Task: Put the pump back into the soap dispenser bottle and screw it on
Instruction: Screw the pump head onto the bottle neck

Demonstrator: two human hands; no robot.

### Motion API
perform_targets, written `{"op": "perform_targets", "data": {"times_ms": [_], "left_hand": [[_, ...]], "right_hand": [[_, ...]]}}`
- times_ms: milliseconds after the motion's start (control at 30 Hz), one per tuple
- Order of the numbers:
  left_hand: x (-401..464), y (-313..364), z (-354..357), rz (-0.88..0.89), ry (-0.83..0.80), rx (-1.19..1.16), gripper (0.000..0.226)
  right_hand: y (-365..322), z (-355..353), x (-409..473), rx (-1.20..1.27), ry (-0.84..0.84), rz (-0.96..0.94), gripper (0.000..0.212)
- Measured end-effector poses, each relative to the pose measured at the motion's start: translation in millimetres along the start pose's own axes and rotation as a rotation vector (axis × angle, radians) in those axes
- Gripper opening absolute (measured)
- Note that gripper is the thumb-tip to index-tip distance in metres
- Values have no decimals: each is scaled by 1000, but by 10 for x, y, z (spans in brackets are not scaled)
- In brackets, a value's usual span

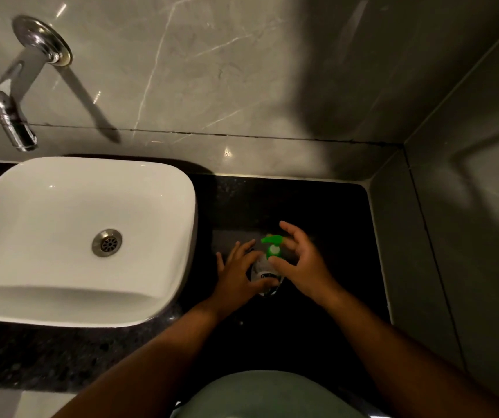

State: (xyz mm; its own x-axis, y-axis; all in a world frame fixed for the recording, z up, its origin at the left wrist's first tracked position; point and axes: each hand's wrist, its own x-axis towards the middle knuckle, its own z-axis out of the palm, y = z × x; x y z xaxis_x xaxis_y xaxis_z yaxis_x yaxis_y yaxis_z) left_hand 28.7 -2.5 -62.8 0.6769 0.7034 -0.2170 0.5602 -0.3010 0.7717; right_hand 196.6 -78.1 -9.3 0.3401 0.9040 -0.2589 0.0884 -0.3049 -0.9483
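Observation:
A clear soap dispenser bottle (262,268) stands upright on the black counter (317,206), to the right of the sink. A green pump (273,246) sits in its neck, spout pointing left. My left hand (237,279) wraps the bottle's body from the left, thumb across the front. My right hand (301,262) curls around the pump from the right, thumb tip touching the green collar and the fingers spread behind the pump head. The lower part of the bottle is hidden by my left hand.
A white basin (70,236) with a metal drain (107,242) fills the left side. A chrome tap (16,116) juts from the marble wall above it. A grey tiled side wall (453,236) closes the counter on the right.

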Motion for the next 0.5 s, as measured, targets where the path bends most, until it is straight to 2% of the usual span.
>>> {"op": "perform_targets", "data": {"times_ms": [133, 267, 367, 433, 500], "left_hand": [[2, 39, 0, 20, -16, 26, 51], [5, 82, -21, 1, -33, -37, 46], [-1, 88, -55, -12, -33, -72, 47], [5, 89, -72, -13, -23, -54, 54], [18, 88, -80, 0, -42, -47, 56]], "right_hand": [[-37, 3, -3, -90, 104, -1, 70], [-105, -69, 22, -213, -40, 4, 59], [-149, -207, 129, -384, -154, -127, 45], [-208, -238, 192, -441, -148, -182, 39], [-250, -213, 223, -495, -90, -184, 42]]}}
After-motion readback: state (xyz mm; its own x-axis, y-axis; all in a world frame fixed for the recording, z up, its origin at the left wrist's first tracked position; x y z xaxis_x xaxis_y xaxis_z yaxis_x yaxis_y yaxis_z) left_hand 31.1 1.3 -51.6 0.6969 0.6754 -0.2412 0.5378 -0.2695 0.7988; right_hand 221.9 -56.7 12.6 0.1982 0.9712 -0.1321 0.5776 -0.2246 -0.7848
